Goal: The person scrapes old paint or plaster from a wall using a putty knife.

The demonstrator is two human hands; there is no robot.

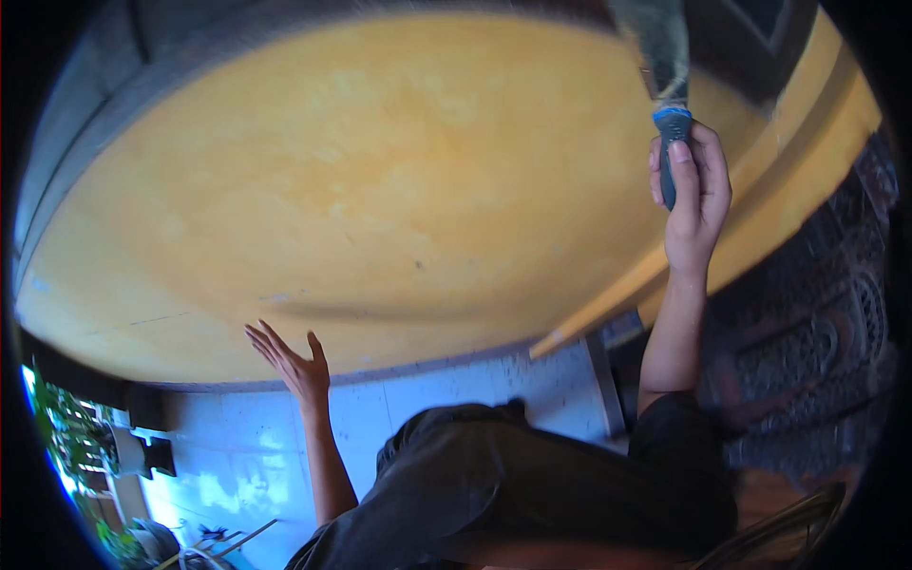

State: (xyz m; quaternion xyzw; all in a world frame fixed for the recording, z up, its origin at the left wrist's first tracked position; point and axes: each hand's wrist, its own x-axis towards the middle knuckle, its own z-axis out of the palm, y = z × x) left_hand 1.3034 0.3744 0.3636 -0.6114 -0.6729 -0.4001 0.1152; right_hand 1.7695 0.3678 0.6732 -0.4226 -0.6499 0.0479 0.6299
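My right hand is raised at the upper right, gripping a putty knife by its dark, blue-ringed handle. The knife's wide metal blade points up, over the darker band at the top edge of the yellow wall; I cannot tell whether it touches. My left hand is at the lower left with its fingers spread and holding nothing, in front of the lower part of the wall. Faint marks and pale patches show on the yellow surface.
A pale tiled floor lies below the wall. At the left are green plants in pots and some thin rods. Dark carved woodwork fills the right side, beside a yellow raised moulding.
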